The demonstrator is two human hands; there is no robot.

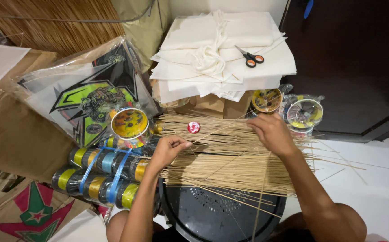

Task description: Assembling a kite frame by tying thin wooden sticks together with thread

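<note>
Thin sticks (230,157) are laid across a black stool (221,215), long axes running left-right. One stick is pinched in the closed left grip (169,150); the right grip (273,132), fingers curled, is pressed on the bundle.

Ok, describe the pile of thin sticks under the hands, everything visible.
The pile of thin sticks is a loose, flat layer of pale straw-coloured splints, seemingly bamboo, mostly lying left to right across a black perforated stool. A few strays cross at angles or stick out to the right over the white tile. The left hand pinches some; the right hand rests on top. A small red round cap lies on them.
</note>
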